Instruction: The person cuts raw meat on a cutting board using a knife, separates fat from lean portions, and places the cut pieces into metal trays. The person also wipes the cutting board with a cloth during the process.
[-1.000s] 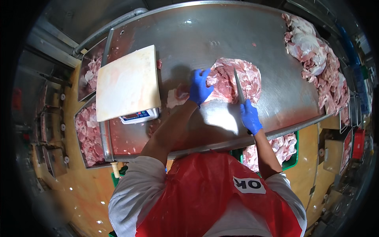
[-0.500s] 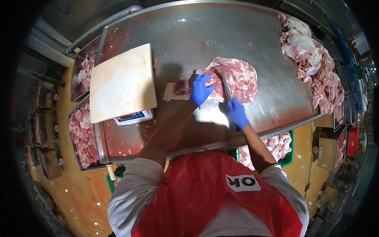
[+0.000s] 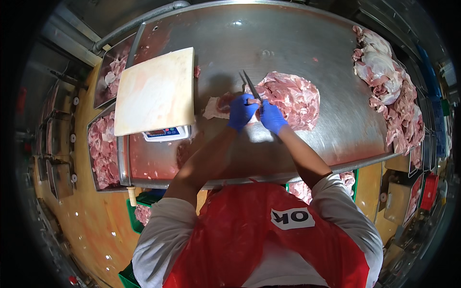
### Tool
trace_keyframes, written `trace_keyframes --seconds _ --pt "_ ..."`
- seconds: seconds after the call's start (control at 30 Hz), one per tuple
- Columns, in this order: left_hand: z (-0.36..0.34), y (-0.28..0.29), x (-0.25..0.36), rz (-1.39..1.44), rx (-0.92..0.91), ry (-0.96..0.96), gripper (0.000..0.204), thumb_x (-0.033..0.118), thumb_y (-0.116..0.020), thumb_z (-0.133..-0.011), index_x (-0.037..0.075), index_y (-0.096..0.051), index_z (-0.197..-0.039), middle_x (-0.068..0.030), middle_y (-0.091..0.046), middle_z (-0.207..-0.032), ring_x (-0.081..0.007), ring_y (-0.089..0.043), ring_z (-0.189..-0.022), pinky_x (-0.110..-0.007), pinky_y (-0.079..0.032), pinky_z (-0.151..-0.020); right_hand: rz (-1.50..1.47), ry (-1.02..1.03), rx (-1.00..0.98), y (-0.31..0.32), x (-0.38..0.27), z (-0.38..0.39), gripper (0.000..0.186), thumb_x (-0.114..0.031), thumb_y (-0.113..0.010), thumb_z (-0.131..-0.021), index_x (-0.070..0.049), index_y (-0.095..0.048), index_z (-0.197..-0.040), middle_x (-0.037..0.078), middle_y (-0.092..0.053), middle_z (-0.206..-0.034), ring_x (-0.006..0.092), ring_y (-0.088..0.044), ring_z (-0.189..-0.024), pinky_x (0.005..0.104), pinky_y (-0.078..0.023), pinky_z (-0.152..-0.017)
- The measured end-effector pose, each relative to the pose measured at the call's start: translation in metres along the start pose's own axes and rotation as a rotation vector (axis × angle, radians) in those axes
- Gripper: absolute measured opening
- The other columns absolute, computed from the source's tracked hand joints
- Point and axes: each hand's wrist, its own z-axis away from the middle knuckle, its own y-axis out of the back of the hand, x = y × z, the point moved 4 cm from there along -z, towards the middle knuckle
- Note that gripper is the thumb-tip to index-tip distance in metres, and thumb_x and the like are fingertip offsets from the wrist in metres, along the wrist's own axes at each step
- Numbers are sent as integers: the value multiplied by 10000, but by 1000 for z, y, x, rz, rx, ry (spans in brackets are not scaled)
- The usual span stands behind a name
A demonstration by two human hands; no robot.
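Centrally, a large, flat piece of raw meat (image 3: 294, 101) lies spread on the metal surface (image 3: 283, 38), with both blue-gloved hands at its left side. The left hand (image 3: 242, 112) has its fingers bent and closed on a small pink bit of meat (image 3: 253, 101); whether that bit is joined to the large piece cannot be told. The right hand (image 3: 273, 116) is wrapped around a knife, its grip mostly hidden in the glove, and the dark blade (image 3: 250, 83) slants away from the person and to the left, its tip beyond the left hand. The two hands are close together, the knife between them.

Just left of the left hand, a smaller piece of meat (image 3: 216, 108) with a pale edge rests on the surface. Farther left stands a scale (image 3: 168, 134) with a pale, stained board (image 3: 154, 96) on top, tilted in view. A heap of meat (image 3: 385, 72) lies along the right end of the surface, well apart from the hands. Beyond the left end sit metal bins holding more meat (image 3: 102, 156). Below the near edge, a green crate (image 3: 355, 185) with meat is partly hidden by the right forearm. The person wears a red apron (image 3: 235, 225) over white sleeves (image 3: 165, 230).
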Motion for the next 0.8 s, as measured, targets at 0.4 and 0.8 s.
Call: trace_keyframes --seconds 0.4,0.8 --pt "0 59 9 -414 194 -21 144 121 -700 -700 52 -690 -827 -119 -655 -766 -296 -640 -782 -396 -519 -731 305 -86 -170 36 26 156 160 -131 -494 -924 -42 -419 -1033 248 -628 -763 406 -642 -672 487 -500 -571" --pt "-62 10 -85 -173 -245 133 107 111 -714 -730 6 -695 -741 -112 -665 -682 -184 -619 -608 -327 -492 -591 -152 -202 -39 -25 -29 45 200 -126 -508 -918 22 -414 -1015 271 -618 -761 438 -632 -737 487 -508 -645"
